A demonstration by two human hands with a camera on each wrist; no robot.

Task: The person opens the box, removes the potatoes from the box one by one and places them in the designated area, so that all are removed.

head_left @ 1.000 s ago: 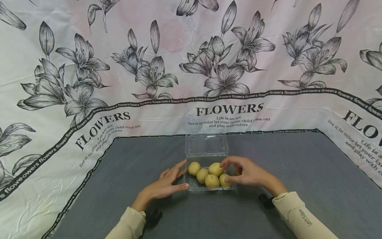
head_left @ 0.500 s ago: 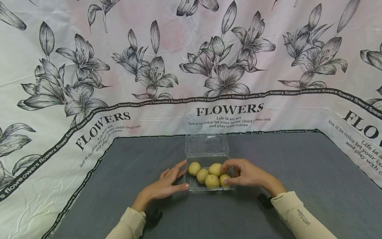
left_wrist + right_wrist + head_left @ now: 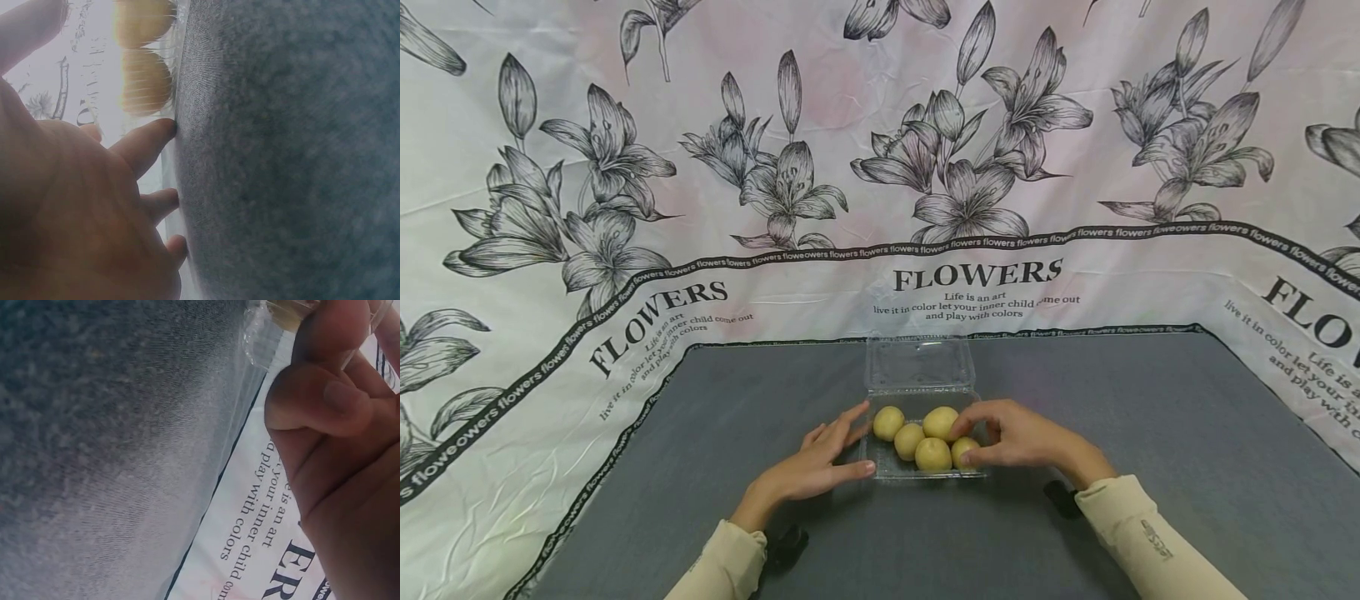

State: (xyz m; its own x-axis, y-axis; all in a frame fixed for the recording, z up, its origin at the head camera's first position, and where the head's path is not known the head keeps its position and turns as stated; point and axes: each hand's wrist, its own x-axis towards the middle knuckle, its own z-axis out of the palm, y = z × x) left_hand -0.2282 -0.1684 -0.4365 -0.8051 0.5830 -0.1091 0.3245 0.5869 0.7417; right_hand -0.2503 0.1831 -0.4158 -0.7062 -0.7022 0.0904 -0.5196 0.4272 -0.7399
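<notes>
Behind everything stretches a white cloth backdrop point(image 3: 820, 192) printed with grey line-drawn lilies and black "FLOWERS" lettering, faintly blushed with pink. Below it lies a dark grey, fine-woven cloth-covered surface point(image 3: 760, 392). On this surface, near the middle, sits a rectangular clear plastic hinged box point(image 3: 917, 477), its transparent lid point(image 3: 919, 364) thrown back towards the cloth. The left hand point(image 3: 816, 465) is spread wide, fingers and thumb fairly straight, along the box's left side. The right hand point(image 3: 1026, 435) is bent over the right side, thumb and fingers curved with a narrow gap between them. Five smooth, roundish, pale yellow fruits point(image 3: 933, 455) rest inside the box, mostly unblemished and softly matt; the left wrist view shows two of them turned amber behind the ribbed clear wall. The right thumb lies against the front right fruit and a fingertip meets the rear one; whether either is gripped, I cannot tell.
</notes>
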